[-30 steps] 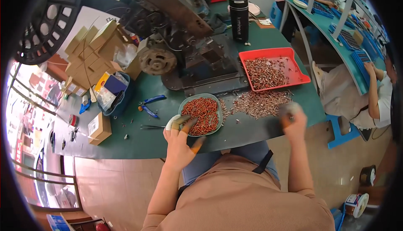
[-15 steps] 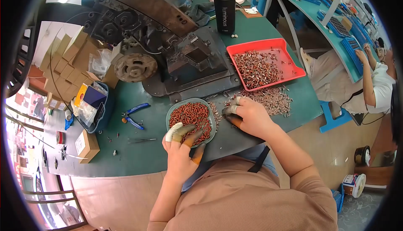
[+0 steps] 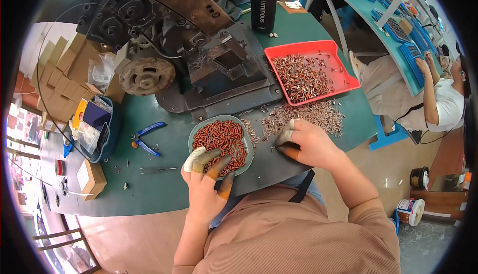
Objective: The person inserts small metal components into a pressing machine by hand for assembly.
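Observation:
A grey-green bowl [image 3: 191,139] full of small reddish-brown cylindrical parts [image 3: 219,137] stands in front of me. My left hand [image 3: 206,187] reaches over its near rim, fingers spread onto the parts; cots cover several fingers. Right of the bowl, my right hand [image 3: 311,147] is low over the table by the near edge of a loose pile of pale, silvery-pink small parts [image 3: 318,117]. Its covered fingertips are pinched together. A thin sliver seems to show at them, too small to name.
A red tray [image 3: 343,77] of mixed small parts sits behind the pile. A heavy dark machine [image 3: 229,69] fills the back, beside a black bottle [image 3: 264,5]. Blue-handled pliers [image 3: 149,137], tweezers [image 3: 158,169], a small carton [image 3: 92,179] and a blue bin [image 3: 112,129] lie left.
My right hand has drawn back from the pile's edge toward me, fingertips still together. The left hand remains at the bowl. The whole view has shifted slightly.

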`<state>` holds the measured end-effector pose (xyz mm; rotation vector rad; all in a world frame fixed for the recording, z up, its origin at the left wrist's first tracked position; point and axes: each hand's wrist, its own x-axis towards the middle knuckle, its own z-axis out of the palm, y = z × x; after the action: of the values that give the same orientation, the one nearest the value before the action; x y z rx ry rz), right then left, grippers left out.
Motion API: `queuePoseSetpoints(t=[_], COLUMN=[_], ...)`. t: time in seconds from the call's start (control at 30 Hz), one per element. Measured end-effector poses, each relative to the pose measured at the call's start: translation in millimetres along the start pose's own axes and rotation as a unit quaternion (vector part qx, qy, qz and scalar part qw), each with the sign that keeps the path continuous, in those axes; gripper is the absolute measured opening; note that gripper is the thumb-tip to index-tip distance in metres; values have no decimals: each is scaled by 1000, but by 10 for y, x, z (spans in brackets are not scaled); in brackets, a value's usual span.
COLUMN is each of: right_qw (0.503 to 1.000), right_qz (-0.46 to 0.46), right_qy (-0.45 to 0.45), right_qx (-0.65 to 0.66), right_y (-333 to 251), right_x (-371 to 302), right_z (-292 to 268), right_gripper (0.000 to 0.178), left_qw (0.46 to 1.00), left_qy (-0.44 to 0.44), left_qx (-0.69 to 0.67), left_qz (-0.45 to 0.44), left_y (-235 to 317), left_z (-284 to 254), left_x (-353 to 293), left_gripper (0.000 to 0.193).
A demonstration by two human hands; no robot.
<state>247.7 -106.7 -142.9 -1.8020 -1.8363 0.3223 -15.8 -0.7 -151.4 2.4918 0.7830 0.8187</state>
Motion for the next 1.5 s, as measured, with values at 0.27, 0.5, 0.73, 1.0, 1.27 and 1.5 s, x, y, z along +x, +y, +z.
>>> queuePoseSetpoints(t=[0.27,0.5,0.73,1.0,1.27,1.5], right_qw=[999,997,998,966,520,503], right_qz=[0,3,-21,103,285,288], right_qy=[35,72,16,60,7,-16], right_qx=[-1,-3,-65,230,805,814], right_y=[-131,-69,-64,-116,-288,-305], right_x=[-98,2,215,232,190,185], right_z=[135,182,224,157,323,351], right_gripper=[21,21,13,13,13,13], left_qw=[1000,1000,1000,999,996,994], left_qy=[-4,-1,-5,8,47,59], left_qx=[-2,6,7,-32,-61,-86], left_qz=[12,7,3,17,50,33], left_y=[48,68,69,183,398,354], left_z=[11,11,16,51,238,297], left_x=[40,31,40,253,607,590], left_gripper=[43,43,44,39,44,40])
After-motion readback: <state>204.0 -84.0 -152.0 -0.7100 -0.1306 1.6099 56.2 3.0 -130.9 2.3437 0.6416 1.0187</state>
